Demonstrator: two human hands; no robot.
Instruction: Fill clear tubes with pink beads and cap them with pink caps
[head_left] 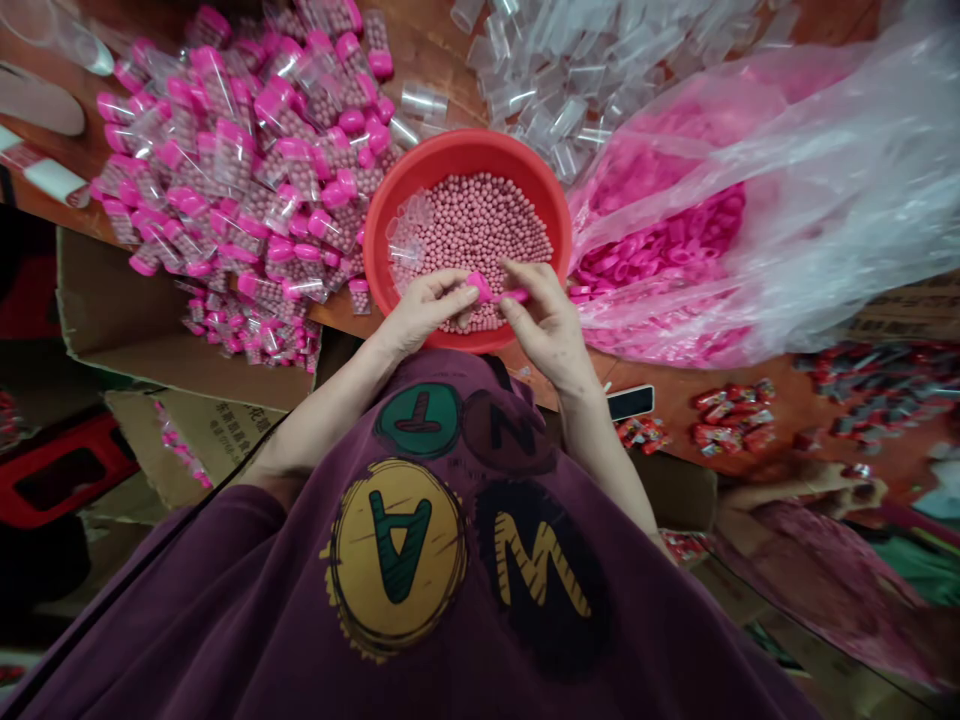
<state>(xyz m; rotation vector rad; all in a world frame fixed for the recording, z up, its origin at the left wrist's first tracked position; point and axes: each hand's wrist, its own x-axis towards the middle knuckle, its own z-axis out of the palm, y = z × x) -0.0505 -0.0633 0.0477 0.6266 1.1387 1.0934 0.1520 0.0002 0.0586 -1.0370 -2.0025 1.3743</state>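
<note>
A bright pink plastic cap (480, 286) is between my hands, just above the near side of a red basin (466, 140). My left hand (431, 312) pinches the cap with thumb and fingers. From the other side my right hand (553, 325) grips a pink part of it, thumb and forefinger curled in. Whether a clear tube is attached to the cap I cannot tell. Small pink beads (491, 215) fill the basin, and several clear tubes (409, 235) lie on them at its left side.
Left of the basin is a heap of bead-filled tubes with pink caps (247, 160), some in a cardboard box (120, 310). Clear tubes (570, 75) are piled behind. A plastic bag (810, 210) of pink caps, a phone (630, 402) and another person's hand (855, 490) are on the right.
</note>
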